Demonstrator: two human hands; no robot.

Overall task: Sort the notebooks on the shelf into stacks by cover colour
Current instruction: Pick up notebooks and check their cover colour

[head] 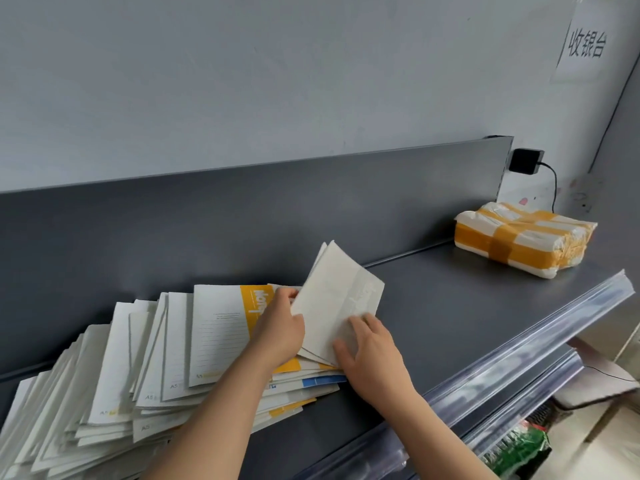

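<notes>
A fanned pile of white A5 notebooks (114,368) lies on the dark grey shelf (433,306), spreading to the lower left. The top flat one has a yellow band on its cover (221,327); a blue-banded one (322,381) shows lower in the pile. At the pile's right end a few notebooks (337,299) are tilted up, plain white backs facing me. My left hand (280,327) grips their left edge with thumb and fingers. My right hand (372,355) rests on the tilted back, fingers spread, holding its lower right part.
A parcel wrapped in white plastic and yellow tape (523,237) sits at the shelf's far right. A black adapter with a cable (526,161) hangs on the wall behind. Clear plastic price rails (519,351) line the shelf's front edge. A lower shelf holds green packets (516,448).
</notes>
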